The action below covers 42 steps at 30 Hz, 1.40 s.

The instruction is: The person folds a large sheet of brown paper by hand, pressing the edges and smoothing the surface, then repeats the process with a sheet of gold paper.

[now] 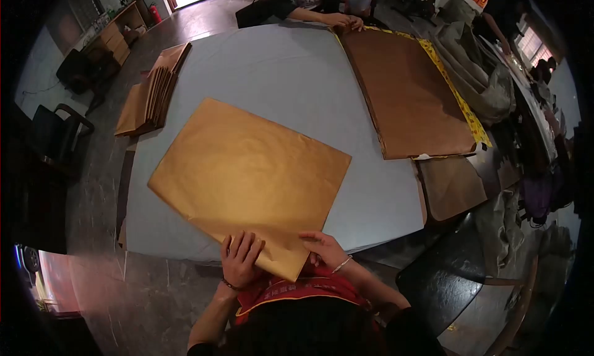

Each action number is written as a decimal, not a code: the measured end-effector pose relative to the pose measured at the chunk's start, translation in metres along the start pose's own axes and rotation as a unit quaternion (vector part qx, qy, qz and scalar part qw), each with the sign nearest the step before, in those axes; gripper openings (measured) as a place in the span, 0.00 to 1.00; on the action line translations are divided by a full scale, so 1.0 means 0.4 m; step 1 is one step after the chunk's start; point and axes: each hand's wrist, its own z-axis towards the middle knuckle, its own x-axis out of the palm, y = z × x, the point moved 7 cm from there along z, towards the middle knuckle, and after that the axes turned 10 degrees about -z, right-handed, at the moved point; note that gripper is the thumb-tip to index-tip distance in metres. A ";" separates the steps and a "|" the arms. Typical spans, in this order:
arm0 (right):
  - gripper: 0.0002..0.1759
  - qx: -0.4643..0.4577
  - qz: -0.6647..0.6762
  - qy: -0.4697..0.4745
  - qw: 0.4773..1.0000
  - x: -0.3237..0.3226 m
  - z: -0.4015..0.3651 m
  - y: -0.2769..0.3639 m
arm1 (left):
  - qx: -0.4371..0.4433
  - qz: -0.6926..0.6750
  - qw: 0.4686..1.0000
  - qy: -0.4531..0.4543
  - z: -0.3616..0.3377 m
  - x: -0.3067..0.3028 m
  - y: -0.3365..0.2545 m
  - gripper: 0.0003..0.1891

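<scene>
Ok, head cam looking down at the table [291,71], grey cloth over it. Gold paper sheet [247,170] lies flat on the cloth, right in front of the person, turned at an angle w/ its near corner pointing at the body and hanging just over the table edge.

Left hand [240,257] is on that near edge: palm down, fingers spread, flat on the paper, not wrapped round anything. Thin band at the wrist.

Right hand [325,249] is just beside it, on the other side of the near corner, fingers laid across the paper and pointing in toward the left hand. Whether the thumb is tucked under the edge for a pinch, can't tell from here. Bracelet [341,264] on that wrist.

Far left of the table: stack of brown sheets [151,93], fanned a bit, well apart from the gold one. Right side: big dark brown pile [408,93], w/ a yellow patterned strip [455,90] showing along its far side.

Top of the view, across the table: another person's hands [346,21] rest on the corner of that brown pile.

Off the table, left: dark chair [55,127] on the floor.
</scene>
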 end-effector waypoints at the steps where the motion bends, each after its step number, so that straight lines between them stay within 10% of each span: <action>1: 0.21 0.012 -0.004 -0.009 1.000 -0.004 -0.003 0.008 | -0.007 -0.002 1.000 -0.005 0.007 -0.009 -0.002 0.17; 6: 0.21 0.019 -0.180 -0.073 0.981 -0.075 -0.042 0.100 | 0.004 0.010 1.000 0.015 0.008 0.016 0.019 0.17; 8: 0.21 -0.093 -0.451 -0.171 0.871 -0.138 -0.032 0.167 | 0.031 0.020 0.998 0.051 -0.002 0.029 0.013 0.20; 15: 0.33 -0.283 -0.722 -0.149 0.614 -0.040 0.253 0.318 | 0.032 0.002 0.995 0.093 -0.010 0.039 0.013 0.28; 22: 0.35 -0.162 -0.776 -0.085 0.604 -0.086 0.422 0.366 | 0.061 0.043 0.995 0.068 -0.021 0.051 0.018 0.27; 31: 0.39 -0.073 -0.735 -0.316 0.595 -0.444 0.321 0.379 | 0.029 0.036 0.995 0.083 -0.025 0.052 0.018 0.23; 42: 0.37 -0.232 -0.794 -0.093 0.555 -0.066 0.195 0.243 | 0.029 0.034 0.994 0.104 -0.013 0.037 0.009 0.27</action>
